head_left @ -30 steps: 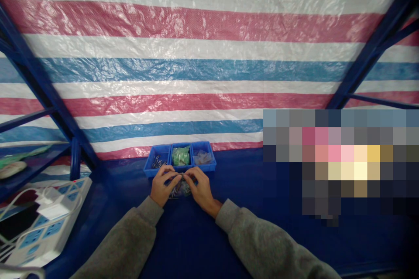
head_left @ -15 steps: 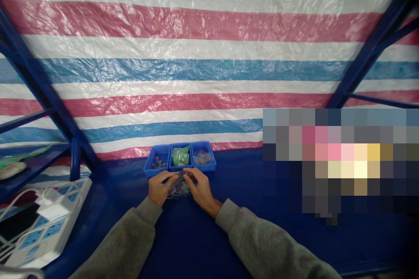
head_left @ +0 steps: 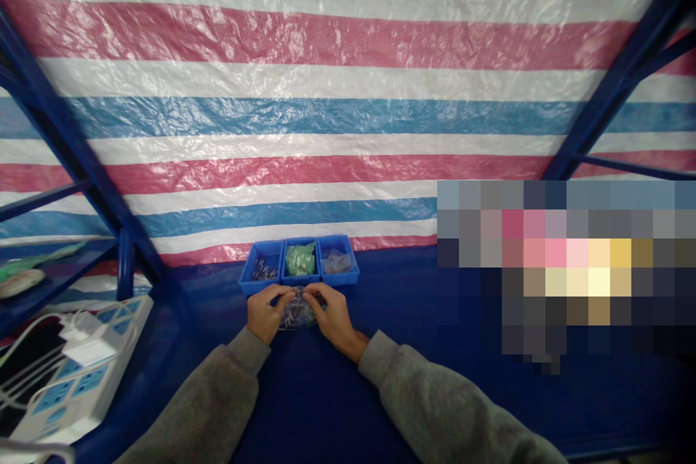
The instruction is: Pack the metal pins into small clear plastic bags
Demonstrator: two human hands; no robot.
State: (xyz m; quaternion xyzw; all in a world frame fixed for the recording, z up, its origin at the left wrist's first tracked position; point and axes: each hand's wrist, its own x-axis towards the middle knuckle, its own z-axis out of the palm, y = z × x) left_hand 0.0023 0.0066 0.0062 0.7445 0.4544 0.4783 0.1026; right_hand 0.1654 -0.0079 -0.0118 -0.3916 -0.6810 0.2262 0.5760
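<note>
A small clear plastic bag (head_left: 296,317) with several metal pieces in it, screw-like in look, lies between my hands over the blue table. My left hand (head_left: 264,313) is closed, thumb and fingers pinching the bag's top edge from the left. From the right, my right hand (head_left: 333,315) pinches the same edge, close to the other fingertips. Just beyond the hands stand three blue bins in a row. Thin dark metal pieces lie in the left bin (head_left: 255,288), a green plastic packet (head_left: 300,259) fills the middle one, and clear bags (head_left: 336,262) are in the right one.
On the left, a white power strip (head_left: 95,395) carries a plugged-in white adapter (head_left: 90,339) and loose cables. Blue metal posts (head_left: 81,138) frame a striped plastic sheet (head_left: 337,116) behind the blue table (head_left: 315,406). The right side is blurred out by large pixels.
My fingertips have shifted slightly along the bag's top edge, and the bag sits a little differently between them. The bins have not moved.
</note>
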